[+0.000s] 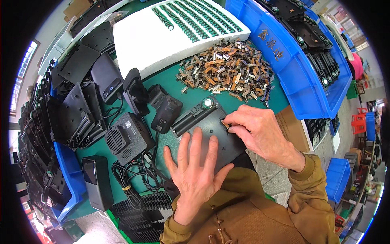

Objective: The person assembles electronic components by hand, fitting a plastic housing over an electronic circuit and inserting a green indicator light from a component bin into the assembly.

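A flat black plastic panel [217,151] lies in front of me, with a long channel along its far left side and a small round green-and-white part [208,102] at that channel's upper end. My left hand [194,168] rests on the panel, its fingers spread. At the panel's right edge, the thumb and forefinger of my right hand [260,132] pinch a small brownish clip-like part [226,125]. That part is mostly hidden by the fingertips, and I cannot tell whether it sits in the panel.
Beyond the panel is a heap of small brown and silver parts [235,73]. A white foam tray [142,44] carries rows of green parts. A blue bin [290,69] stands right. Left are a grilled black device [129,138], coiled cables [132,187] and stacked black panels [77,105].
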A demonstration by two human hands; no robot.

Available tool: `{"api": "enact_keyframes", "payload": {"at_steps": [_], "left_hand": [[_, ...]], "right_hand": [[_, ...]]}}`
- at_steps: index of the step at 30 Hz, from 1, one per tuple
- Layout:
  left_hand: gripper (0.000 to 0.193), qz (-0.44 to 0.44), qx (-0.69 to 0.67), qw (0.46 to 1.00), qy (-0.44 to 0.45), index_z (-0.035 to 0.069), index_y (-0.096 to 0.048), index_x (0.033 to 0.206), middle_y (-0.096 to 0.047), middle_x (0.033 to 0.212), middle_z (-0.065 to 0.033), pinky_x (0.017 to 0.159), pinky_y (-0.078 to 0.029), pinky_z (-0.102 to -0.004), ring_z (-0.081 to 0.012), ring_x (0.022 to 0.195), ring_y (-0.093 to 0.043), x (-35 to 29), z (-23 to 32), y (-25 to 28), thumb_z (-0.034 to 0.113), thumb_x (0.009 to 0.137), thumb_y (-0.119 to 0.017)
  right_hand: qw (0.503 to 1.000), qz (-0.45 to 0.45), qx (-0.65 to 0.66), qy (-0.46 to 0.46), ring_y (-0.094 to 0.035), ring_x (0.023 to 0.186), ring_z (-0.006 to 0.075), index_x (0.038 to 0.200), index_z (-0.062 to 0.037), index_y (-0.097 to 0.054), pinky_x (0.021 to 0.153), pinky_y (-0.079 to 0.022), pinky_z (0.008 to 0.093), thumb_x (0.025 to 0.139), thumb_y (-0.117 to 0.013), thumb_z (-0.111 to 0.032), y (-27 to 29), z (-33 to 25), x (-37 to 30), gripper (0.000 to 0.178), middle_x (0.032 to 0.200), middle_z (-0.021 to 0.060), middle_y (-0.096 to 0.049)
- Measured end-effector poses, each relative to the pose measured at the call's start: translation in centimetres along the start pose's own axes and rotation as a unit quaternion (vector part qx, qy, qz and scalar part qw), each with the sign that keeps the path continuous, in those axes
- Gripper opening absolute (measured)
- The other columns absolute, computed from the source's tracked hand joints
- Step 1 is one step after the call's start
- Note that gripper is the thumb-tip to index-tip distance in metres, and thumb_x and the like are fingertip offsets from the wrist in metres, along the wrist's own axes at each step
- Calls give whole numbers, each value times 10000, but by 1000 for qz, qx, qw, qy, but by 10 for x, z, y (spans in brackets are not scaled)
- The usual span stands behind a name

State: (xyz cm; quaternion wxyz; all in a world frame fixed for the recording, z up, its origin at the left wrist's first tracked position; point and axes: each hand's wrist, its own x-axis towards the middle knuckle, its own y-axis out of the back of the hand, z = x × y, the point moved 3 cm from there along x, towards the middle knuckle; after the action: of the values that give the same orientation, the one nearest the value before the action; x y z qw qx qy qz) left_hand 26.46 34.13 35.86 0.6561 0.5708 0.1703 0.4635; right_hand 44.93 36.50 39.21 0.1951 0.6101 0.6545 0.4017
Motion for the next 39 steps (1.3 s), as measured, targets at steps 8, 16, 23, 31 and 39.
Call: {"api": "enact_keyframes", "payload": {"at_steps": [8,16,23,31,39], "left_hand": [[696,-5,0,1000,1,148,-628,1311,-488,1465,-139,1103,-228,-644,-354,1330,-441,-1,1,2,593,781,-700],[746,1,-19,1000,-5,144,-595,1338,-482,1467,-150,1106,-224,-654,-369,1335,-434,-7,-3,-1,587,755,-735],[775,12,-20,1000,-12,125,-584,1348,-479,1473,-153,1118,-218,-644,-373,1336,-437,-5,-4,1,616,763,-716],[1000,66,-91,993,-33,13,-449,1429,-396,1510,-241,1127,-222,-644,-429,1377,-396,-6,-4,8,664,727,-737],[1102,71,-41,994,-71,-29,-344,1480,-397,1500,-261,1130,-248,-612,-448,1362,-403,-13,-4,13,691,732,-714]], "right_hand": [[997,16,41,-58,-636,709,353,960,-15,-656,605,-494,422,823,-671,-28,5,-2,-8,139,797,149,-640],[969,-17,124,-215,-621,565,295,1019,16,-620,523,-463,357,867,-706,-58,4,-1,-41,190,707,185,-651],[854,13,401,-332,-633,719,93,1164,18,-598,621,-510,255,885,-689,1,-10,7,-57,295,807,46,-654],[797,67,487,-351,-643,738,79,1239,79,-587,679,-542,221,879,-684,29,20,5,-71,376,876,43,-676],[819,127,471,-303,-653,713,93,1218,61,-609,661,-550,234,886,-686,8,102,-16,-82,344,870,62,-697]]}}
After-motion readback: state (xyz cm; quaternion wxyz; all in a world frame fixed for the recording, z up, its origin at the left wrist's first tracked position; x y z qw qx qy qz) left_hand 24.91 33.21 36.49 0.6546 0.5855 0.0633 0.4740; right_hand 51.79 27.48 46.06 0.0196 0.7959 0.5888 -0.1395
